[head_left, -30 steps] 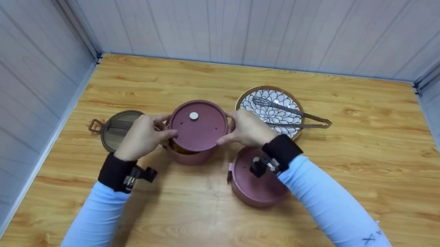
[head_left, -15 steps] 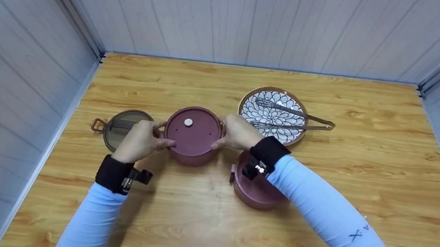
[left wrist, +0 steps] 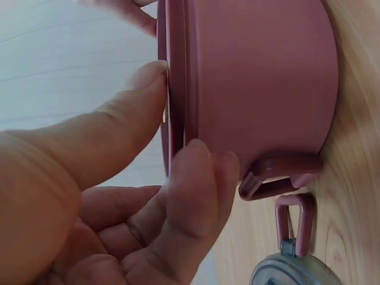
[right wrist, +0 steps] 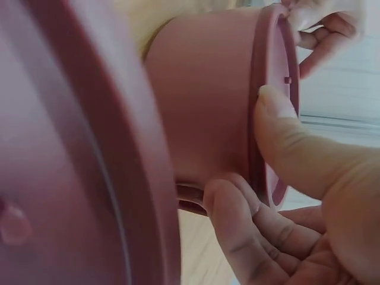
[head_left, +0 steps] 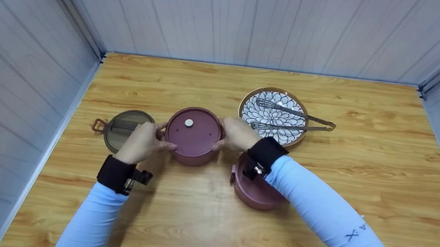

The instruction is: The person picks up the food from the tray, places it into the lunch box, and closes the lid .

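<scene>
Both hands clamped on the same thing here: left hand [head_left: 141, 141] with thumb on top of the rim and fingers curled under the lip, right hand [head_left: 236, 134] mirroring that from the opposite side, so pinching the round dusty-pink plastic lid [head_left: 194, 132] where it sits on its matching pink plastic container [head_left: 193, 158], middle of the wooden table [head_left: 361, 189]. Looks like stiff moulded plastic, probably light and a bit slick on those smooth walls, so the protruding rim seems the sane place to grab, or the small side latch tab [left wrist: 279, 176] seen from the left wrist view. Not fragile by the look of it, but whatever's inside stays hidden, so best kept level. Just right and nearer: a second pink lidded container [head_left: 256, 187], partly under the right sleeve. Off to the left, a round smoky-tinted lid with a pink loop [head_left: 122, 129]. Farther back on the right, a blue-and-white flower-patterned plate [head_left: 272, 115] with metal tongs [head_left: 299, 122] lying across it.
</scene>
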The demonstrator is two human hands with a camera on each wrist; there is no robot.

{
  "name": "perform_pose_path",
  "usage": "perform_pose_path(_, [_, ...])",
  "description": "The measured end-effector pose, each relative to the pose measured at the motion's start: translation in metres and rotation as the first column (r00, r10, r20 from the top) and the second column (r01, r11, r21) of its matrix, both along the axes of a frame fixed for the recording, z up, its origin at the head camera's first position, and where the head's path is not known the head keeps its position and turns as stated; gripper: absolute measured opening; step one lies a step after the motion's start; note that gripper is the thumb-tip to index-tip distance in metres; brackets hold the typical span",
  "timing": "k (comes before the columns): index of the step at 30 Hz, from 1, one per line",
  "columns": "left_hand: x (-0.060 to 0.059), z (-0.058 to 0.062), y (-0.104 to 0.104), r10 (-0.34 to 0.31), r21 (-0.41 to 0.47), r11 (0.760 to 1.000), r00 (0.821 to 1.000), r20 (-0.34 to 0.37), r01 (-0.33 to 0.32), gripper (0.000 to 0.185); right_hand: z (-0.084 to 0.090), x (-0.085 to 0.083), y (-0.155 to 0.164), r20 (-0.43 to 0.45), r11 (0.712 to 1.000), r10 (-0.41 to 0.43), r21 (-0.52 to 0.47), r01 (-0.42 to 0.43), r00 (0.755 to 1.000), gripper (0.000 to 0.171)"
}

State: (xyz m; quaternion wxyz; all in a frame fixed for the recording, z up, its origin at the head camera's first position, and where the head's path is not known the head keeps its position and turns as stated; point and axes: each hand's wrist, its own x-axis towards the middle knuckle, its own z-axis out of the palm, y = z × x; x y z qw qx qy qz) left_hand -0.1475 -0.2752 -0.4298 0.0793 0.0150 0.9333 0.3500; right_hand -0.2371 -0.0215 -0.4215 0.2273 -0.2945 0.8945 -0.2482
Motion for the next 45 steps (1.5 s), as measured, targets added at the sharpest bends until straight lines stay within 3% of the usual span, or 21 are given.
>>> perform_pose_path(5, [-0.002, 0.003, 0.003, 0.009, -0.107, 0.994, 1.000, -0.016, -0.011, 0.078, 0.002, -0.002, -0.001, -0.040, 0.999, 0.017, 0.047, -0.015, 0.999, 0.050])
perform_pose_path(8, [-0.005, 0.006, 0.004, 0.000, -0.192, 0.981, 1.000, -0.004, 0.000, 0.095, 0.005, -0.005, -0.002, -0.079, 0.997, 0.033, 0.067, -0.027, 0.996, 0.070])
perform_pose_path(12, [-0.014, 0.010, 0.007, -0.077, -0.240, 0.967, 0.995, 0.058, 0.089, 0.123, 0.009, -0.010, -0.007, -0.120, 0.994, 0.070, 0.088, -0.059, 0.990, 0.107])
perform_pose_path(15, [-0.021, 0.010, 0.008, -0.148, -0.225, 0.959, 0.982, 0.120, 0.172, 0.134, 0.010, -0.014, -0.010, -0.126, 0.985, 0.132, 0.130, -0.115, 0.983, 0.116])
perform_pose_path(21, [-0.033, 0.008, 0.009, -0.221, -0.248, 0.930, 0.953, 0.207, 0.270, 0.139, 0.002, -0.022, -0.012, -0.102, 0.960, 0.220, 0.200, -0.196, 0.970, 0.122])
perform_pose_path(27, [-0.036, 0.009, 0.008, -0.285, -0.280, 0.911, 0.952, 0.108, 0.304, 0.131, 0.004, -0.025, -0.017, -0.096, 0.941, 0.238, 0.268, -0.205, 0.967, 0.123])
perform_pose_path(30, [-0.036, 0.010, 0.007, -0.303, -0.284, 0.908, 0.951, 0.066, 0.309, 0.124, 0.009, -0.025, -0.024, -0.083, 0.933, 0.245, 0.292, -0.211, 0.966, 0.120])
perform_pose_path(39, [-0.040, 0.009, 0.006, -0.278, -0.278, 0.914, 0.955, 0.103, 0.296, 0.131, 0.020, -0.025, -0.036, -0.125, 0.907, 0.285, 0.356, -0.225, 0.950, 0.094])
perform_pose_path(45, [-0.040, 0.006, 0.004, -0.276, -0.248, 0.922, 0.954, 0.115, 0.297, 0.128, 0.016, -0.022, -0.033, -0.135, 0.909, 0.282, 0.353, -0.220, 0.950, 0.113])
